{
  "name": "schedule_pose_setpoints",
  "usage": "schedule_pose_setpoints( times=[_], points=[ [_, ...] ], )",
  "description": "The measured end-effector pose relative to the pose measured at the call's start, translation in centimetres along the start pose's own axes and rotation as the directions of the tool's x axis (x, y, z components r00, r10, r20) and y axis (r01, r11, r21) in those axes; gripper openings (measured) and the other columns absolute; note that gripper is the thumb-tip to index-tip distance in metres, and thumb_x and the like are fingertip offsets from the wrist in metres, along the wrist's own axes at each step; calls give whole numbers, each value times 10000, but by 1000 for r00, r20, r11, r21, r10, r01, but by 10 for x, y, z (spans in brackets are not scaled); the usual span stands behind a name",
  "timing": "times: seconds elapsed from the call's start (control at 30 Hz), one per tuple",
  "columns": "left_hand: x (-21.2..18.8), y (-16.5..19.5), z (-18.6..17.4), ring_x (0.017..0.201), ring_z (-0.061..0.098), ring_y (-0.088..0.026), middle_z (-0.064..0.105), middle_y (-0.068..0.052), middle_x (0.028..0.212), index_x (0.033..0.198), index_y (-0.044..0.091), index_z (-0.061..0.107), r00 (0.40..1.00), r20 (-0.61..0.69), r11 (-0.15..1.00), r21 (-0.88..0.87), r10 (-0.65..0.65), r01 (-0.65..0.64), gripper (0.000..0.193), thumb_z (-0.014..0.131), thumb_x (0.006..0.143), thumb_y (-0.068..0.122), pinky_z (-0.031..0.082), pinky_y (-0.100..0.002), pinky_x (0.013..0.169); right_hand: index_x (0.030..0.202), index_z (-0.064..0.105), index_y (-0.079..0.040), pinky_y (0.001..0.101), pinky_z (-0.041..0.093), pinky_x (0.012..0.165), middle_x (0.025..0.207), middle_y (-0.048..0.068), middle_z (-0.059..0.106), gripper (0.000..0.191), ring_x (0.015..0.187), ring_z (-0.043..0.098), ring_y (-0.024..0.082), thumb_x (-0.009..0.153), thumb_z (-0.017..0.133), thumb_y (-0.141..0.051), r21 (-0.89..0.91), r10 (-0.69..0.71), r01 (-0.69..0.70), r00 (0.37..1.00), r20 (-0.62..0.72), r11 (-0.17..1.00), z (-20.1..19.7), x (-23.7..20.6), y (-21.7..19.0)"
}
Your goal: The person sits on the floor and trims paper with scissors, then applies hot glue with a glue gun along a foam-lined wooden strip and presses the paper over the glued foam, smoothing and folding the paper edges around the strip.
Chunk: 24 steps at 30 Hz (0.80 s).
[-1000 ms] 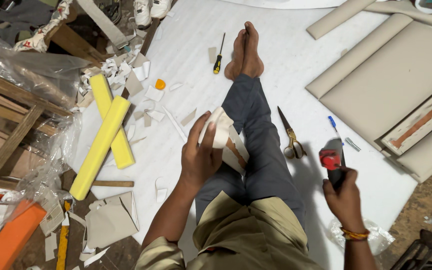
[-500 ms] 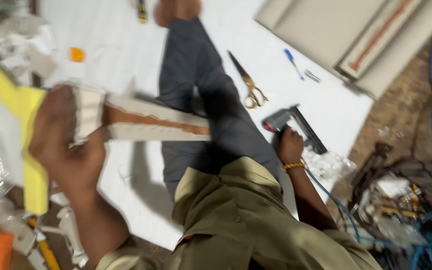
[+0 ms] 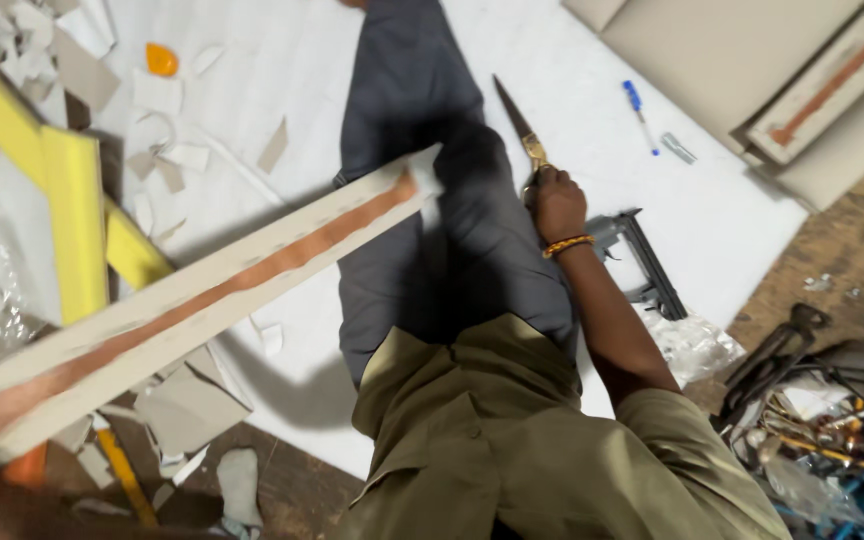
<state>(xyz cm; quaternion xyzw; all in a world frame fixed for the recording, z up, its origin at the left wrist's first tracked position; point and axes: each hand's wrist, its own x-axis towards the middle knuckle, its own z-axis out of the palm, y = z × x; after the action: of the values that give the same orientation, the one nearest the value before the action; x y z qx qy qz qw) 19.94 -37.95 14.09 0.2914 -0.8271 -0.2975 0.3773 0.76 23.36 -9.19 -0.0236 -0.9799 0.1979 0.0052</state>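
Scissors (image 3: 518,126) are what the right hand (image 3: 558,204) is on now: fingers curled over the handle end, blades flat on the white sheet (image 3: 722,225) and pointing twd its far edge, just beside the outstretched leg (image 3: 422,200). Grip looks closed on the handles, tho the scissors aren't lifted yet. Long cream strip (image 3: 252,275) w/ an orange-brown stripe down its middle is raised and slanting, its far tip over the thigh, its near end running into the blur at the bottom-left corner of the view. Left hand must be down there but can't be made out, so can't tell how its fingers sit. Grey stapler (image 3: 642,262) lies by the sheet's right edge, just behind the right wrist, apart from the hand. Blue pen (image 3: 636,108) sits further up the sheet, stacked boards (image 3: 742,70) at the far right corner, yellow foam pieces (image 3: 74,215) and paper scraps along the left edge. Looks to me like the pick-up-the-cutter step, strip ready in the air. Next move, imo, calls for lifting the scissors clear of the leg, thumb and fingers into the loops, and bringing blades and strip tip together w/o the strip swinging.
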Motion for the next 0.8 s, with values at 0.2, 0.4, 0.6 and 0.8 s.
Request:
schedule_pose_setpoints(
  times=[0.2,0.4,0.6,0.8],
  points=[
    [-149,-63,29,981,678,-203,652,-126,1227,1335,113,578,449,553,548,17,-702,836,485,743,888,21,592,-302,700,1010,679,-37,463,516,635,830,195,704,331,725,665,358,859,770,-317,40,112,-125,964,241,991,6,14,26],
    [-253,-17,81,973,704,-351,606,-108,1120,1344,119,515,163,853,265,-30,-496,964,522,668,848,69,655,-545,683,1064,772,27,301,430,566,810,100,675,241,648,562,147,952,767,-187,574,98,-636,710,698,516,-17,16,69],
    [-290,75,169,978,653,-196,599,-27,1169,1339,132,502,260,877,386,-94,-405,918,454,648,910,149,593,-348,715,1069,698,2,246,582,690,884,30,738,245,752,700,105,844,754,-76,779,176,-571,821,543,257,-53,-62,72],
    [-286,99,219,1062,636,-177,660,-121,1206,1359,36,650,177,984,666,-121,-17,736,384,688,1074,291,534,-321,874,1007,675,-6,290,489,604,813,78,662,263,686,591,139,901,824,-194,638,189,-330,941,281,696,-90,-175,67]
  ],
)
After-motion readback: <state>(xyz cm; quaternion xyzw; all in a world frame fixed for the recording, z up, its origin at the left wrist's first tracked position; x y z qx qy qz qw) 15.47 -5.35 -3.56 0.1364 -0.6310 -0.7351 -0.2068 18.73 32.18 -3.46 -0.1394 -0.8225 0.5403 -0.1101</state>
